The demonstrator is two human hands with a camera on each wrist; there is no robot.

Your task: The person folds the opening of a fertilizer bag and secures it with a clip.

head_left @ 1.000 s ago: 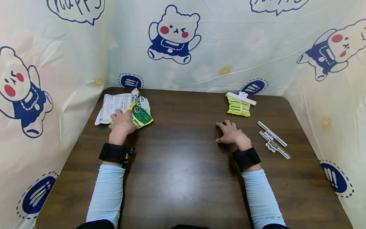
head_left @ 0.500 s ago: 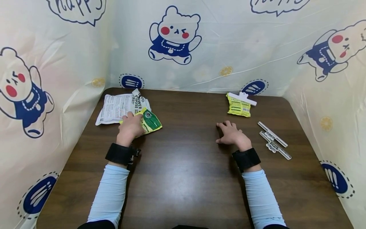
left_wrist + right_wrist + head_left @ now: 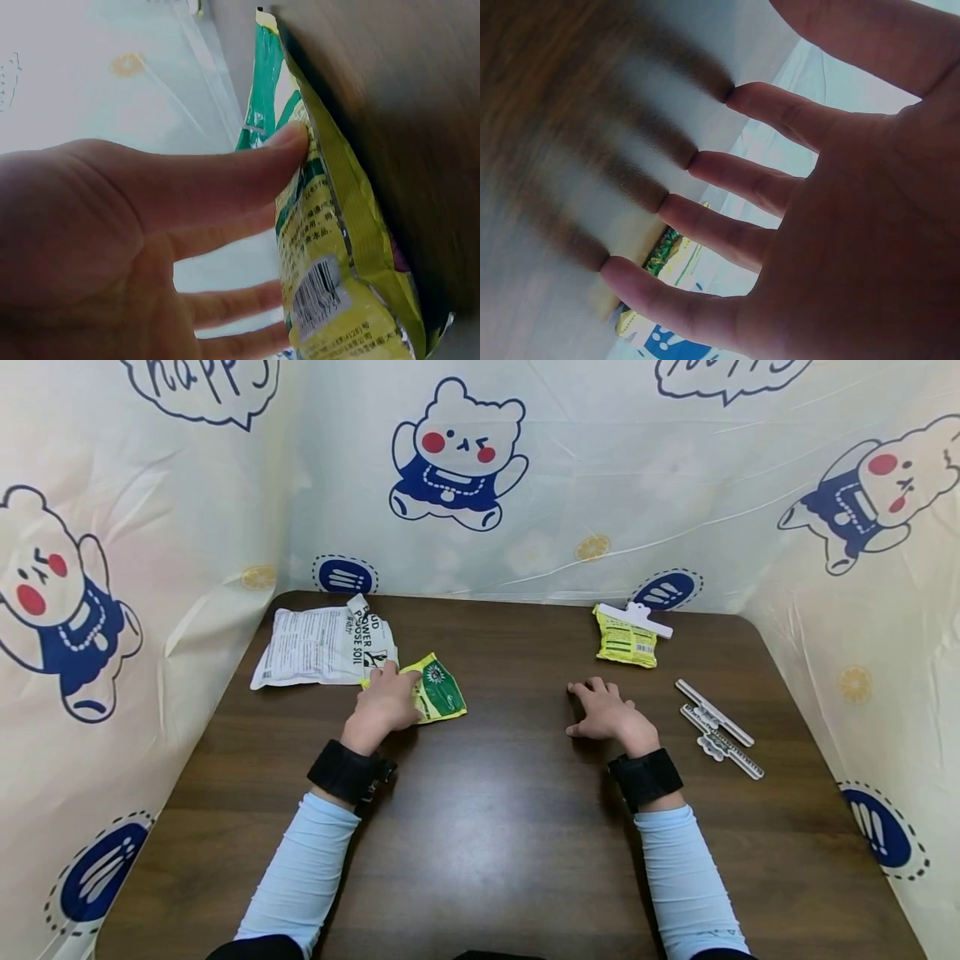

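A small green and yellow foil packet (image 3: 441, 693) is pinched by my left hand (image 3: 386, 703), left of the table's middle. In the left wrist view the thumb presses the near face of the packet (image 3: 315, 247), where a barcode shows, and the other fingers reach behind it. Just behind this hand lies a white printed bag (image 3: 315, 647) marked as soil. My right hand (image 3: 611, 717) holds nothing; its spread fingertips (image 3: 705, 161) touch the table. A yellow packet (image 3: 627, 639) with a white clip (image 3: 636, 617) on its top edge lies beyond it.
Two white clips, one plain (image 3: 714, 712) and one with ruler-like markings (image 3: 722, 740), lie side by side to the right of my right hand. A printed curtain (image 3: 562, 485) encloses the brown table (image 3: 480, 818) at the back and both sides.
My left hand has moved right and slightly toward me with the green and yellow packet, away from the white bag, uncovering more of it. My right hand has stayed put.
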